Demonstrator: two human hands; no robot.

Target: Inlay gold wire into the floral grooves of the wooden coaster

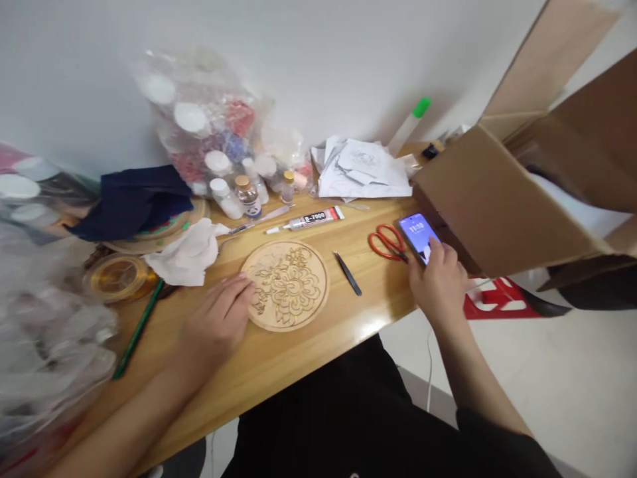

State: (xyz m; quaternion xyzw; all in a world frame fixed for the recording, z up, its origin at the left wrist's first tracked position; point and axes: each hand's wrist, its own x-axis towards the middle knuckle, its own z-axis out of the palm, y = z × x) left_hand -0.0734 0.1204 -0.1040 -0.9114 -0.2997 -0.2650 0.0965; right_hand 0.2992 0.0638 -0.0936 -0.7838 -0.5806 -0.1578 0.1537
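Observation:
A round wooden board (293,292) with a raised gold flower outline lies on the table. At its left edge rests my left hand (223,315), fingers extended and touching the rim without gripping it. My right hand (440,275) is closed around the lower end of a phone (417,229), whose lit screen reads 11:10. Orange-handled scissors (387,242) lie just left of the phone. Black tweezers (348,273) are between the board and the scissors. Behind the board is a tube of B-7000 glue (313,219).
An open cardboard box (497,192) stands at the right. Along the wall are a plastic bag of jars (199,126), small bottles (249,196) and papers (365,169). A green pencil (139,328), a spool of gold wire (119,277) and crumpled tissue (186,252) lie left.

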